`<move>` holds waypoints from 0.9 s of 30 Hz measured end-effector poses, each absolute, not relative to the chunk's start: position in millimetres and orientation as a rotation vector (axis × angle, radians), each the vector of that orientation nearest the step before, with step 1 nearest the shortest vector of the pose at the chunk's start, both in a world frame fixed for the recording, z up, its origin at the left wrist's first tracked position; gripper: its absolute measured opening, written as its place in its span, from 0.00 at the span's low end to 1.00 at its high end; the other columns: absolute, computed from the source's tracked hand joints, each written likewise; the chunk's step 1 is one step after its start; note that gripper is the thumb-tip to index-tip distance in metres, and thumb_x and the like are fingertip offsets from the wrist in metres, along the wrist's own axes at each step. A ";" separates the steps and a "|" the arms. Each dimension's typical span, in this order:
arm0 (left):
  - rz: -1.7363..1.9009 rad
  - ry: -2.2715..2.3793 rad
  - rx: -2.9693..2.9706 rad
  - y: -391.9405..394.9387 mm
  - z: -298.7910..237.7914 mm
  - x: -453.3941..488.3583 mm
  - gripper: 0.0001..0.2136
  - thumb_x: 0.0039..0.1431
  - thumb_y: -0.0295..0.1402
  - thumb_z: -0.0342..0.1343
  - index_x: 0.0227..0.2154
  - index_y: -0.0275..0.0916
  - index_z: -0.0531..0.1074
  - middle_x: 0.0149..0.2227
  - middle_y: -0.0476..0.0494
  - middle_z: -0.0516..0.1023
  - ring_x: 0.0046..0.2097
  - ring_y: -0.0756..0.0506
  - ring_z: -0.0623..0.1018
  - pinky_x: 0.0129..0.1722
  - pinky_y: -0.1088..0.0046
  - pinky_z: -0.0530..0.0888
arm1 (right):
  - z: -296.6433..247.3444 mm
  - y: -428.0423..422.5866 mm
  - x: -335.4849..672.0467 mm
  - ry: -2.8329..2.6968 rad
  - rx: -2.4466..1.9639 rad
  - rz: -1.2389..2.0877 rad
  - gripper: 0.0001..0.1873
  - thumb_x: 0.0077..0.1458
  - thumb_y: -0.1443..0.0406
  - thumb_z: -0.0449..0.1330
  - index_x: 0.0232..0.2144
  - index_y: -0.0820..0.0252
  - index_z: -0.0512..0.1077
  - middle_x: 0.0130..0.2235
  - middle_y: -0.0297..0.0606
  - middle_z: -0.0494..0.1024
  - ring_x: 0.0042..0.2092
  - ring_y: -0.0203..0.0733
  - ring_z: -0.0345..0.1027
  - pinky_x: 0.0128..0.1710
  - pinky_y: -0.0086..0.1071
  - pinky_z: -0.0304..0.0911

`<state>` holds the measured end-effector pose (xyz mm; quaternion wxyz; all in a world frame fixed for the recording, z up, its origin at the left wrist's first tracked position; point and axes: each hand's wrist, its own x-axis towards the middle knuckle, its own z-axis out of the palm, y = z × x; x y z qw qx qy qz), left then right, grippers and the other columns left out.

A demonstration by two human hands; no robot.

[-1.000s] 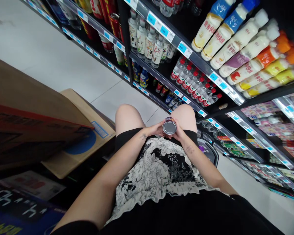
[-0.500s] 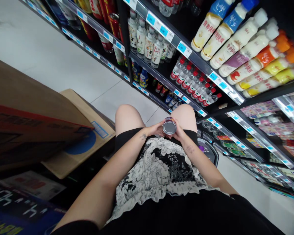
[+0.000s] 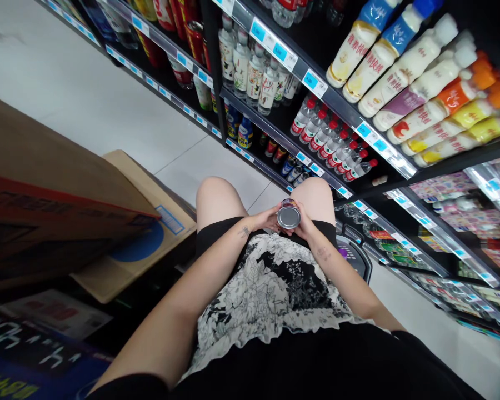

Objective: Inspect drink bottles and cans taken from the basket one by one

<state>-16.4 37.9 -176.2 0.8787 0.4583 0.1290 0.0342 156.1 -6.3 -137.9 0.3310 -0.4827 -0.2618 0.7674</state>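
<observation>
A small can (image 3: 289, 215) is held between my two hands above my lap, its round silvery end facing up at me. My left hand (image 3: 267, 218) wraps the can's left side, and my right hand (image 3: 304, 221) grips it from the right. Only a thin strip of the can's coloured side shows past the silvery end; the rest is hidden by that end and my fingers. Some fingers of both hands are tucked underneath, out of sight.
Shelves of drinks run along the front and right, with red-capped water bottles (image 3: 331, 139) low down and milk-drink bottles (image 3: 416, 83) above. A dark basket (image 3: 360, 255) stands by my right knee. Cardboard boxes (image 3: 58, 205) are close on my left.
</observation>
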 end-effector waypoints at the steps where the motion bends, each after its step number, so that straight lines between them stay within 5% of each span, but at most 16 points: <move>1: 0.072 0.270 0.955 37.9 -175.9 -16.5 0.47 0.52 0.70 0.27 0.45 0.35 0.77 0.49 0.32 0.80 0.54 0.36 0.73 0.52 0.66 0.65 | -137.9 -6.4 156.2 -0.685 -1.266 2.004 0.33 0.56 0.36 0.47 0.28 0.59 0.70 0.14 0.31 0.67 0.15 0.36 0.58 0.15 0.28 0.59; 20: 0.076 0.255 0.939 38.9 -178.3 -16.0 0.48 0.52 0.71 0.29 0.45 0.33 0.77 0.50 0.30 0.79 0.52 0.35 0.73 0.52 0.64 0.65 | -138.1 -5.9 157.0 -0.713 -1.239 2.035 0.32 0.60 0.40 0.42 0.29 0.59 0.69 0.13 0.30 0.64 0.14 0.37 0.55 0.14 0.28 0.57; 27: 0.135 0.310 0.829 39.8 -183.4 -15.4 0.46 0.53 0.69 0.32 0.47 0.31 0.75 0.46 0.28 0.80 0.46 0.37 0.77 0.48 0.63 0.69 | -144.5 -8.2 160.1 -0.639 -1.178 1.910 0.27 0.55 0.41 0.57 0.36 0.59 0.70 0.20 0.31 0.72 0.17 0.37 0.61 0.16 0.29 0.60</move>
